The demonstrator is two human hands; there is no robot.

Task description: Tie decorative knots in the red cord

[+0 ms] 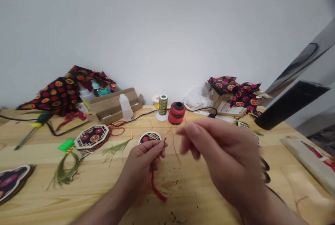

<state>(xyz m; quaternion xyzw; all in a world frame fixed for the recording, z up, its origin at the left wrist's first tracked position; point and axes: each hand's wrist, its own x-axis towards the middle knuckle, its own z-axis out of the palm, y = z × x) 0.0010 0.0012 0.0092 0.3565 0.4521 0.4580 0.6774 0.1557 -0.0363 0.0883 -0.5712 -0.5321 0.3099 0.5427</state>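
My left hand is closed in a pinch on a red cord. A short end of the cord sticks up past the thumb, and its thicker tail hangs below the fingers. To the right, my right hand is raised with thumb and fingers pressed together. It is partly blurred, and anything in its pinch cannot be made out. Just behind the left hand lies a round patterned pendant, partly covered by that hand. A thin red thread lies between the two hands.
At the back stand a red thread spool and an olive thread spool. On the left are an octagonal pendant, green tassel threads, a screwdriver and a cardboard box. A black cylinder leans at right.
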